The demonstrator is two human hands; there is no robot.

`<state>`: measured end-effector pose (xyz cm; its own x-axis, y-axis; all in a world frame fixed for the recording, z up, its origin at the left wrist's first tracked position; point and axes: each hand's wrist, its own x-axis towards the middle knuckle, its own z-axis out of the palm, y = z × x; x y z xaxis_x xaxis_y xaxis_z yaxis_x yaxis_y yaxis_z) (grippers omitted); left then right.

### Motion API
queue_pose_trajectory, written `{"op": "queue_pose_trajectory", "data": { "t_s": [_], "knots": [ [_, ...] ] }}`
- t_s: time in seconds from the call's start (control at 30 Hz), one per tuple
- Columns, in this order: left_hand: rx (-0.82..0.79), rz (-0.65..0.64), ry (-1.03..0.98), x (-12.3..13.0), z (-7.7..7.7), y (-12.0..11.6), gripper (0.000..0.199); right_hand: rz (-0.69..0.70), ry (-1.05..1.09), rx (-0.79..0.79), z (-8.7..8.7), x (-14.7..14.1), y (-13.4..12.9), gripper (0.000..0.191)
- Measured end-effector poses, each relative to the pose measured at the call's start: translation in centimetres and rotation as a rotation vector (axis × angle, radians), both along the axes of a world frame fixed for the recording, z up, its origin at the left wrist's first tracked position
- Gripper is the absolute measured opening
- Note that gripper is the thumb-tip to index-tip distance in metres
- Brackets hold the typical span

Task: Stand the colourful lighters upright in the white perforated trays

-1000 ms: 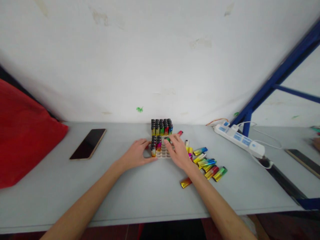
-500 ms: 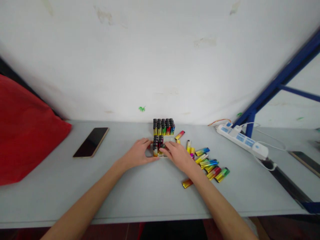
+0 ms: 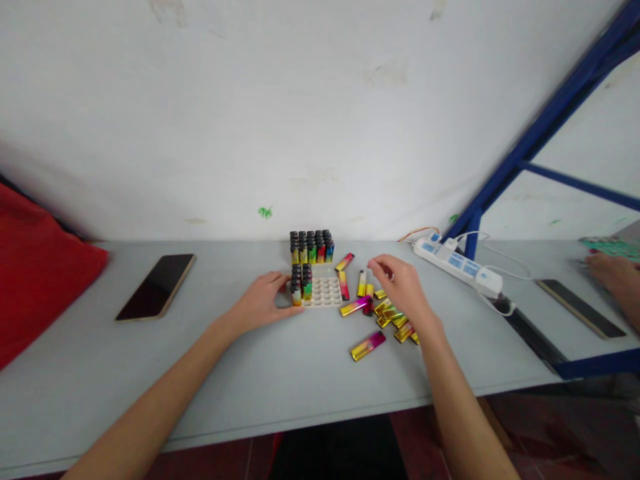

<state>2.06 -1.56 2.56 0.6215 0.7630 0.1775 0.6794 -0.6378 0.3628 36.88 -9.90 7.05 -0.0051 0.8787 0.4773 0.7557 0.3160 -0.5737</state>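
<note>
- Wall (image 3: 300, 120), white and scuffed, stands behind everything I work with.
- Grey tabletop (image 3: 225, 400) stretches under both my forearms, its near edge toward me.
- Blue metal frame (image 3: 520, 163) slants upward on my right.
- Red cloth (image 3: 40, 273) bulges in at my far left.
- Power strip (image 3: 457, 265), white, lies slantwise near the frame's foot, with plugs and cables in it.
- Loose lighters (image 3: 383, 310) lie scattered under and beside my right hand (image 3: 400, 287), some overlapping, most with shiny gold on them.
- Phone (image 3: 156, 287) lies dark-screened well to my left; a dark slab (image 3: 580, 308) lies to the right of the frame.
- Another person's hand (image 3: 613, 273) reaches in at the right edge, beside something green.
- Right-hand fingers of mine are curled close together above the pile; whether they pinch anything, I cannot tell.
- Left hand (image 3: 260, 299) of mine holds the left end of a white tray (image 3: 325, 293), thumb at its near corner, fingers at the far side by the standing lighters.
- That tray sits flat before me: black-topped lighters (image 3: 302, 283) stand upright at its left, round hollows show on its right.
- Lighter block (image 3: 311, 248), tightly ranked and upright, stands just beyond the tray.
- Purple-and-gold lighter (image 3: 368, 346) lies nearest me, apart from the pile.
</note>
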Motion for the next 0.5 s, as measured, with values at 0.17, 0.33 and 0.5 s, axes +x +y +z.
{"op": "queue_pose_trajectory", "data": {
  "t_s": [0.17,0.33,0.5],
  "knots": [
    [0.007,-0.024,-0.02,-0.1,0.0,0.2,0.055,-0.007,-0.035,-0.115,-0.8,5.5,-4.8,0.034],
    [-0.007,-0.02,-0.018,0.1,0.2,0.2,0.054,0.076,-0.043,-0.268,-2.5,8.2,-6.4,0.032],
    [-0.01,-0.004,-0.031,0.0,0.1,0.2,0.052,0.095,0.018,-0.289,-2.6,7.7,-5.8,0.042]
  ]
}}
